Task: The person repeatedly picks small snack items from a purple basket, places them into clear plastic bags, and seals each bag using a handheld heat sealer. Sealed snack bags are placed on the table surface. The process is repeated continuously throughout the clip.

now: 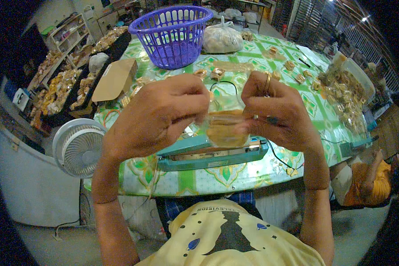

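Both my hands are raised over the table's near side, fingers pinched on a small clear plastic bag [227,128] with flat tan pieces in it. My left hand [164,113] is closed on the bag's left side. On its right side, my right hand [277,111], with a ring on one finger, is closed too. The bag's exact contents are blurred. Below and just behind the bag lies a long teal heat sealer [208,160], partly hidden by the bag and my hands.
A purple basket [175,40] and a knotted white bag [222,37] stand at the back. Many small packets [343,95] lie at right by a clear tub [352,77]. At left are a white fan [82,150] and cardboard [115,80]. A person in orange [370,181] is at right.
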`<state>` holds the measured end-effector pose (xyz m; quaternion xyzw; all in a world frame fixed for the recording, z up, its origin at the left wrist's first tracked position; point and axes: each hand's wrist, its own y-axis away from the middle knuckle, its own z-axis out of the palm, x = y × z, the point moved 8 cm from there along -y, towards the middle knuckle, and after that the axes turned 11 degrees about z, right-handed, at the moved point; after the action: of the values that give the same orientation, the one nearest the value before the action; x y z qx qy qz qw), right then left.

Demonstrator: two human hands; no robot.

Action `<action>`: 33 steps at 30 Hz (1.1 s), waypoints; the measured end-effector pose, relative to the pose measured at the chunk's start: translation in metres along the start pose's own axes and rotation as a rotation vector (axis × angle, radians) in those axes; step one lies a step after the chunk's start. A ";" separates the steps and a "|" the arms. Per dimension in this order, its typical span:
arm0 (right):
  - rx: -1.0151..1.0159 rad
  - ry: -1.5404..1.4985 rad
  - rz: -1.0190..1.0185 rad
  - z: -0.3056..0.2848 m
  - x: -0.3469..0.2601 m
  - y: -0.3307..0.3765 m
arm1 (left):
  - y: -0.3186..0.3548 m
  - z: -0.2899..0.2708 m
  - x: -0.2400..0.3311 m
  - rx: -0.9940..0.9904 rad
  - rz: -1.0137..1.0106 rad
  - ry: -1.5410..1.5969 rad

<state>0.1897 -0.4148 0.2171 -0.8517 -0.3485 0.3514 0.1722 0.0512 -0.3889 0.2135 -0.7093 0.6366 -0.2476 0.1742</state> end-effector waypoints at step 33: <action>-0.085 -0.344 0.502 0.046 0.052 0.061 | 0.131 0.189 0.014 0.425 -0.803 1.206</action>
<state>0.2118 -0.4179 0.1271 -0.8457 -0.1657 0.5070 -0.0174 0.0537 -0.4327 -0.0124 -0.5795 0.2528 -0.7548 -0.1749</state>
